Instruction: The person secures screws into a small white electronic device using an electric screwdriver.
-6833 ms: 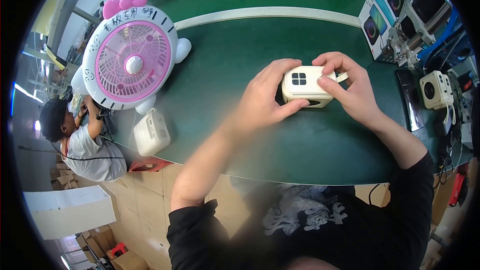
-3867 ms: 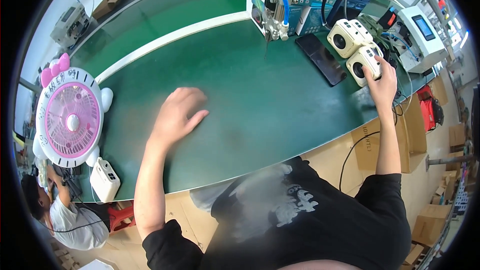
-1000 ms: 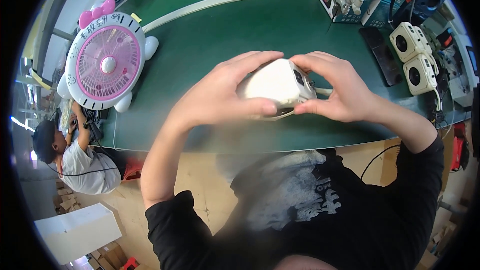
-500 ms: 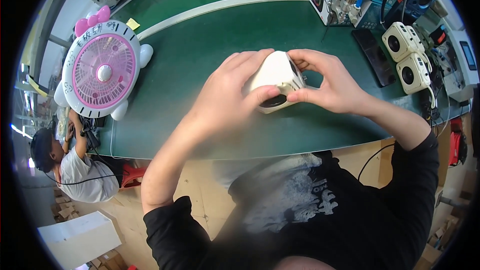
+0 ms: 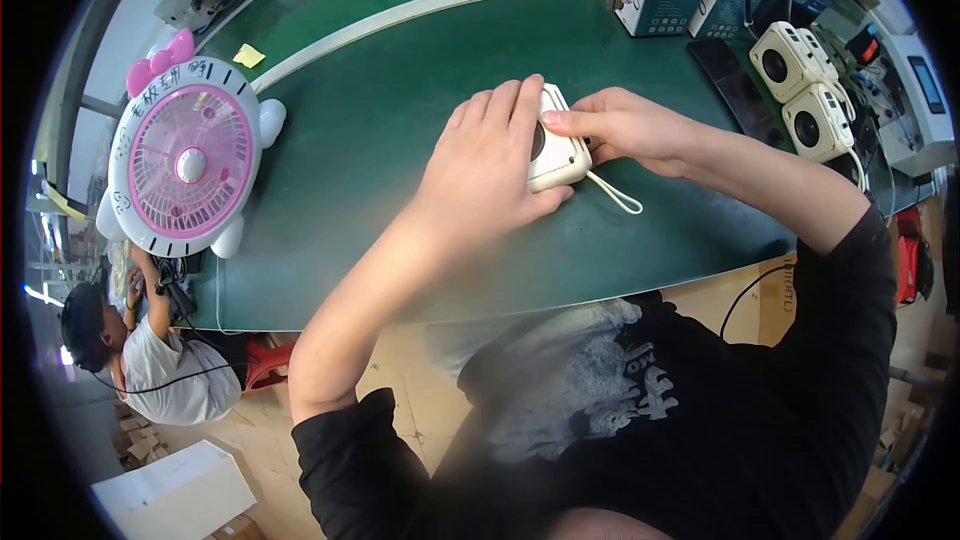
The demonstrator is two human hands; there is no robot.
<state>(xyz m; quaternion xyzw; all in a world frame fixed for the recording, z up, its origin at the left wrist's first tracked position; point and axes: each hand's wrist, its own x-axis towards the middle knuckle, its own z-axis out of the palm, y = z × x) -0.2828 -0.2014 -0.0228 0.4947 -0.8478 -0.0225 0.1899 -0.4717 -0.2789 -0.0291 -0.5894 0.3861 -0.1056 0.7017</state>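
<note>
Left hand and right hand close together, fingers curled.

Shirt: black, short-sleeved, filling the lower middle and lower right of the frame.
Print: faded grey-white graphic across the chest, lower centre.
Sleeves: end above the elbows, forearms bare.
Left hand: bare, no glove, ring or watch visible.
Right hand: bare, no glove or ring visible.

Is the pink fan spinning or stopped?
Cannot tell for sure. The round pink-and-white fan stands upright at the left of the green table, but its grille hides the blades, so neither blur nor still blades show.
</note>
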